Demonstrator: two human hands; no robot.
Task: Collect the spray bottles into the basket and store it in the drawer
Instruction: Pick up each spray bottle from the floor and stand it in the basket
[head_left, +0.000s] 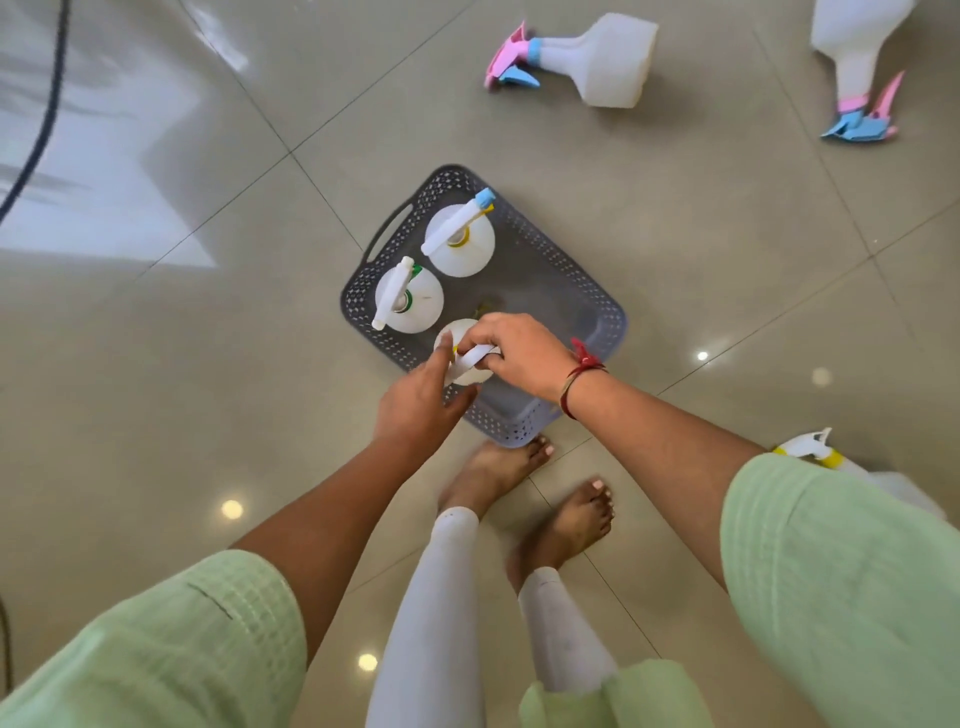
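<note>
A person is standing over a grey perforated basket (582, 306) on the tiled floor (208, 389), bending toward it with both arms. Going left to right, the left hand (421, 400) is lying half open, its fingers loosely touching the side of a third spray bottle (460, 338) without closing on it. The right hand (511, 353) is curling its fingers around that bottle's white trigger head, seemingly settling it upright in the basket's near corner. Two bottles are already standing upright inside: one with green trim (408, 299) and one with a blue nozzle (460, 236). Farther right, three bottles are lying outside: a pink-and-blue one (597, 60), another at the top edge (857, 52), and a yellow-collared one (810, 449) near the person's right sleeve. Roughly half the collecting seems done; no drawer is showing.
</note>
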